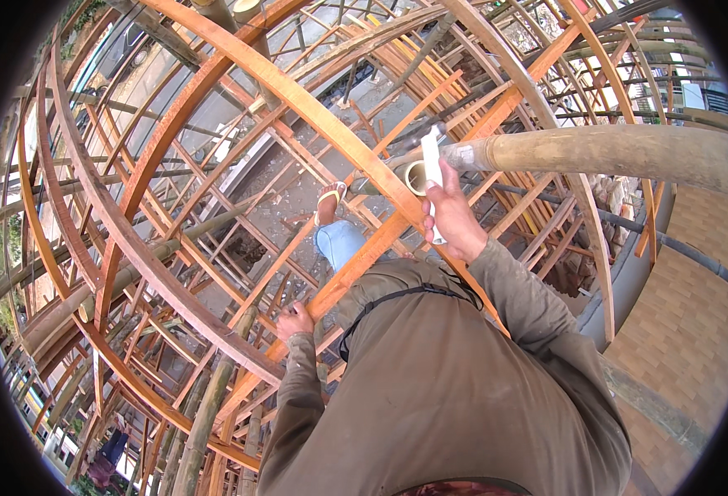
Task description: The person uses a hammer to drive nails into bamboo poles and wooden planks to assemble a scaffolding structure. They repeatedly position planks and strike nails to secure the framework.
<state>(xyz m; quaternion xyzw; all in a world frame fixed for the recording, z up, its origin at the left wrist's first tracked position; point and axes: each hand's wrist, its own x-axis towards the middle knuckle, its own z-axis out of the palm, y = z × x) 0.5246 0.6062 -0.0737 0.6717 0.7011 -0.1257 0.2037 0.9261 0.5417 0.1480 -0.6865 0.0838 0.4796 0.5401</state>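
My right hand (456, 217) is closed around the white handle (432, 161) of a tool. A dark grey, blurred part at its top looks like a hammer head (416, 137). Right beside it is the hollow cut end of a bamboo post (416, 178), next to a crossing of orange wooden beams. A thick bamboo pole (612, 155) runs rightward from there. Lower left, my left hand (295, 321) is curled into a fist against a wooden beam (352, 271). What its fingers hold, if anything, is hidden.
Timber and bamboo scaffolding surrounds me, with open gaps down to the ground. A sandalled foot (329, 198) shows below the beams. A tan tiled surface (686, 318) lies at the right. A person (109, 459) is far down at lower left, and a vehicle (124, 58) at upper left.
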